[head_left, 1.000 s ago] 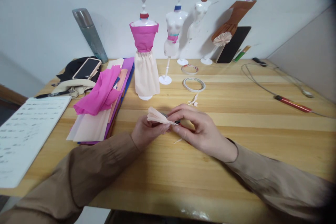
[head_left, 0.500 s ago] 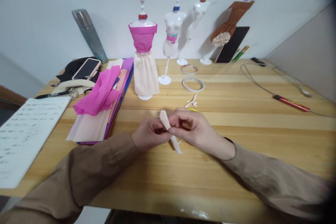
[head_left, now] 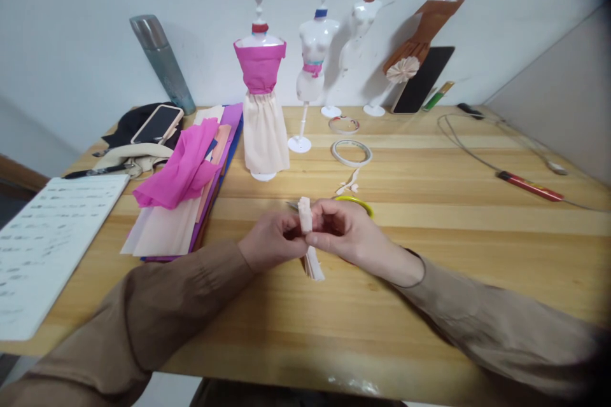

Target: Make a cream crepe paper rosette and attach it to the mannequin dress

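Observation:
Between both hands is a cream strip of pleated crepe paper (head_left: 305, 215), pinched at its middle, with its ends sticking out above and below the fingers. My left hand (head_left: 274, 240) is closed on it from the left. From the right, my right hand (head_left: 351, 232) pinches the same spot with thumb and fingers. Partly hidden behind the hands lie scissors with a yellow handle (head_left: 366, 206). Just beyond are small cream paper scraps (head_left: 351, 183).
Two tape rolls (head_left: 352, 152) lie farther back. A mannequin in a pink top and cream skirt (head_left: 265, 127) stands ahead, with other small mannequins (head_left: 317, 38) by the wall. Crepe paper sheets (head_left: 179, 172), a phone (head_left: 157, 124) and a notebook (head_left: 52, 241) lie left; a red-handled cable tool (head_left: 529, 187) right.
The pleated paper has turned more upright in the fingers, and its lower end has swung a little left. More of the yellow scissor handle shows now.

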